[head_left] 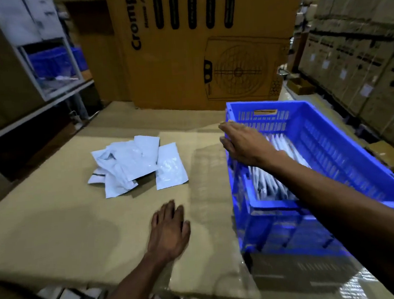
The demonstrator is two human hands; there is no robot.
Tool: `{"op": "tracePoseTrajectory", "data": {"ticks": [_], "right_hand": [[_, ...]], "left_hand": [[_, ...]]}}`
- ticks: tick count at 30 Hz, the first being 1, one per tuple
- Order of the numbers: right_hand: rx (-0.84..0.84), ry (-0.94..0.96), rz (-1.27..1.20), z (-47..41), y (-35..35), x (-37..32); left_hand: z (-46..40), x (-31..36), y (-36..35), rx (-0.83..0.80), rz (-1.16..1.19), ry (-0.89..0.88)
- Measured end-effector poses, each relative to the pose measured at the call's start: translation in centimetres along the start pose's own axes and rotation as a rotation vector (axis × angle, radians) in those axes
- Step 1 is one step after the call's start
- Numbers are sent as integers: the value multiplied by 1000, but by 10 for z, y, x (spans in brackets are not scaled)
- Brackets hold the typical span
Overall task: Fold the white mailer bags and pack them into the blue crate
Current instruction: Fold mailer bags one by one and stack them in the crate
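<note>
A loose pile of white mailer bags [131, 164] lies on the cardboard work surface [56, 226], left of centre. The blue crate [346, 142] stands at the right, with a row of folded white bags [272, 186] standing on edge inside it. My right hand [242, 143] reaches across the crate's left rim with fingers straight, holding nothing. My left hand [169, 231] rests flat on the cardboard in front of the pile, fingers extended and empty.
A large printed cardboard box [206, 42] stands upright behind the work surface. Stacked cartons [360, 54] line the right side. A metal shelf with blue bins [52, 64] is at the left. Clear tape shines on the cardboard near the crate.
</note>
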State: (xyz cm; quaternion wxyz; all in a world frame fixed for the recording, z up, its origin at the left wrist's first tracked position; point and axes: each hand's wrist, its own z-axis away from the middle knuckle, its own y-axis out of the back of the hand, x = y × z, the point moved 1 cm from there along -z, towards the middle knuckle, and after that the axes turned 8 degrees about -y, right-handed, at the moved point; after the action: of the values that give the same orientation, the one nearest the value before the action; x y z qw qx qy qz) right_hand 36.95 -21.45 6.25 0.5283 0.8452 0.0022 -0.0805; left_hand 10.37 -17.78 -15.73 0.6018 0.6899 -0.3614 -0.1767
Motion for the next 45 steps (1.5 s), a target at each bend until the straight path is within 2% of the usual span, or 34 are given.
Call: {"op": "tracePoseTrajectory", "data": {"ticks": [5,11,14,17,24,32,45], "right_hand": [[-126,-3,48,-46,-20,-57],[-349,23,84,-52,-93,-113],[-477,55,188,-30,-141,-116],[-490,79,341,-4,-186,-98],[-537,-13,280,9,-229,-86],[-248,-19,242,38,-234,-99],[-160,75,151,97,-214,-143]], "left_hand": [[18,-37,15,-44,-51,108],[34,-79,30,-73,-103,161],[30,-78,32,-94,-103,191],[28,-74,32,-91,-111,198],[25,-75,28,-113,-89,220],[19,-76,28,-94,-116,187],[19,-74,32,-137,-93,99]]}}
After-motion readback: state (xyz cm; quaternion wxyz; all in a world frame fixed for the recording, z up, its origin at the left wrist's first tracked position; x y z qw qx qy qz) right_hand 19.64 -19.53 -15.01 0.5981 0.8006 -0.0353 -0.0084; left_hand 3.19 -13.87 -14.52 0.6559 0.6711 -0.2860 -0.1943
